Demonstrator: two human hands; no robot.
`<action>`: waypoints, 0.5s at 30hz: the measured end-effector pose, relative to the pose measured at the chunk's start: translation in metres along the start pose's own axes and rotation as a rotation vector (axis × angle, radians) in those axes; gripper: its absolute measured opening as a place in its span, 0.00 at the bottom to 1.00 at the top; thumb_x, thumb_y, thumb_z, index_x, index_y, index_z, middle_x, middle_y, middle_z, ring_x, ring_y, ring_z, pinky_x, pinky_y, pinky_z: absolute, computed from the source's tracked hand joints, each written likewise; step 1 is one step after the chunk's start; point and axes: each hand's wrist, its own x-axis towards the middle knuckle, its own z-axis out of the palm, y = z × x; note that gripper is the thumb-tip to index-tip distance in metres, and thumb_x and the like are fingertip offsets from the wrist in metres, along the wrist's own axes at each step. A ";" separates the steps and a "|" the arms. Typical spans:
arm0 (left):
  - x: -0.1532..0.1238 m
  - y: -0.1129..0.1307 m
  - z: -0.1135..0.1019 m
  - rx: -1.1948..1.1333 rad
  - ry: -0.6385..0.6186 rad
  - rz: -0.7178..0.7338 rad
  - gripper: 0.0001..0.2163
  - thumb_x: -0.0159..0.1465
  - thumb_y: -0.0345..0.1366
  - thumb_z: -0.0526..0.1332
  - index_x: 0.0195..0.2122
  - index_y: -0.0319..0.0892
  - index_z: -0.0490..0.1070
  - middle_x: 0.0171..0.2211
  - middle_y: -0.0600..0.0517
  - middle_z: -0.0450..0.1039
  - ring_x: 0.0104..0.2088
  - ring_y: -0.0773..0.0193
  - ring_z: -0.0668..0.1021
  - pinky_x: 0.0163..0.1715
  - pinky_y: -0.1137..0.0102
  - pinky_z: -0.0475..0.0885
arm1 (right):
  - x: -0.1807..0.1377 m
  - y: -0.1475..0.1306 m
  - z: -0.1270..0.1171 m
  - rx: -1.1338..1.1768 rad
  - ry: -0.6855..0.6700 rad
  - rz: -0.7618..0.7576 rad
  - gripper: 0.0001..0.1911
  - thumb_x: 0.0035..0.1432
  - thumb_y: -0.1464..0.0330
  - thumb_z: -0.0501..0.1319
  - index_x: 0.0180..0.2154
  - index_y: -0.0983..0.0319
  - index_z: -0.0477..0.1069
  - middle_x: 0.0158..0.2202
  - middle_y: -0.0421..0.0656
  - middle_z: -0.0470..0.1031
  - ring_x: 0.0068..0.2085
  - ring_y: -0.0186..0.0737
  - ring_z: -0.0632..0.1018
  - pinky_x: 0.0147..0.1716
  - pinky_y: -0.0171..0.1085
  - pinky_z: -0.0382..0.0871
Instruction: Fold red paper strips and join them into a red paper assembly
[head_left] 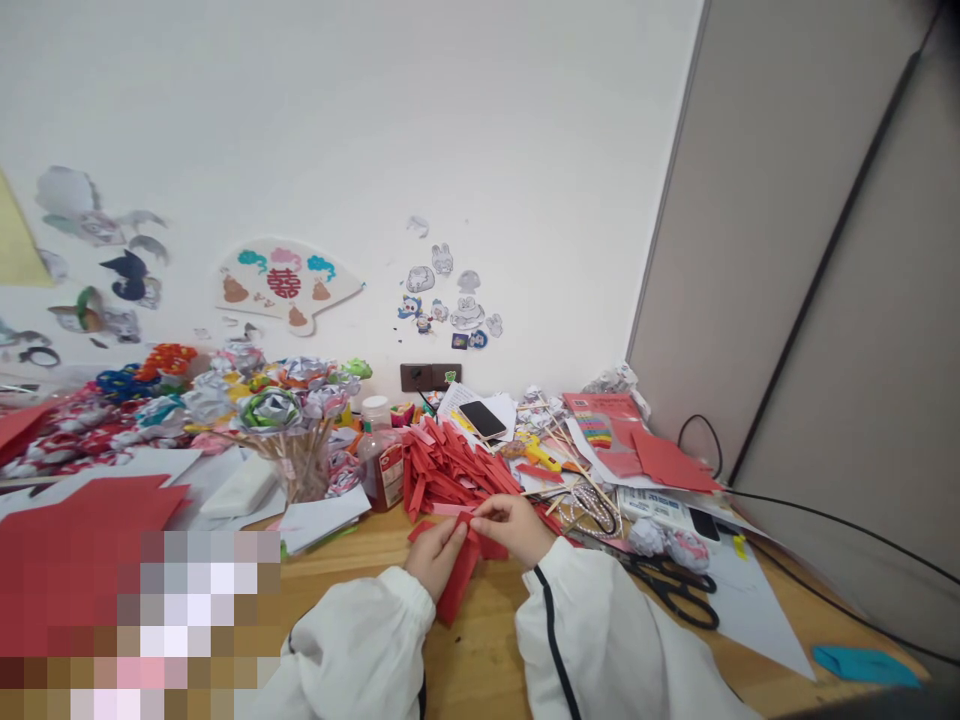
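A red paper strip [459,578] is held over the wooden table [480,650] between both hands. My left hand [433,555] is closed on its middle and lower part. My right hand [516,525] pinches its top end with fingers pressed together. Just beyond the hands lies a pile of folded red paper strips [446,465]. Both arms wear white sleeves.
A jar of paper flowers on sticks [296,440] and a small bottle [379,455] stand to the left. A phone [482,418], wooden sticks, red sheets [664,460], black scissors [675,585] and cables lie to the right. Red paper [82,510] covers the near left. The wall stands behind.
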 end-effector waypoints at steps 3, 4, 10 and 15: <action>0.001 -0.004 0.001 -0.025 -0.008 -0.015 0.13 0.55 0.39 0.47 0.21 0.39 0.65 0.20 0.54 0.67 0.25 0.66 0.69 0.26 0.75 0.63 | -0.001 -0.002 0.001 -0.039 -0.018 -0.007 0.11 0.41 0.63 0.58 0.26 0.65 0.70 0.23 0.41 0.70 0.25 0.33 0.68 0.24 0.32 0.61; 0.001 -0.005 0.002 -0.027 -0.012 -0.016 0.13 0.55 0.39 0.47 0.21 0.39 0.65 0.21 0.54 0.67 0.26 0.66 0.69 0.27 0.75 0.63 | -0.001 -0.002 0.001 -0.050 -0.019 -0.010 0.11 0.42 0.63 0.58 0.26 0.65 0.69 0.23 0.41 0.70 0.25 0.33 0.68 0.24 0.31 0.61; 0.002 -0.011 0.003 -0.042 -0.039 -0.016 0.11 0.54 0.39 0.49 0.26 0.38 0.67 0.24 0.52 0.69 0.28 0.65 0.70 0.30 0.73 0.64 | -0.001 -0.004 0.002 -0.124 0.005 -0.035 0.09 0.43 0.65 0.57 0.25 0.65 0.69 0.22 0.40 0.69 0.24 0.31 0.67 0.23 0.29 0.60; 0.003 -0.013 0.004 -0.100 -0.024 -0.043 0.11 0.53 0.39 0.50 0.29 0.38 0.68 0.26 0.51 0.71 0.29 0.64 0.71 0.31 0.73 0.64 | -0.002 -0.005 0.007 -0.212 0.055 -0.070 0.07 0.44 0.66 0.56 0.24 0.64 0.67 0.21 0.38 0.67 0.22 0.30 0.66 0.21 0.28 0.59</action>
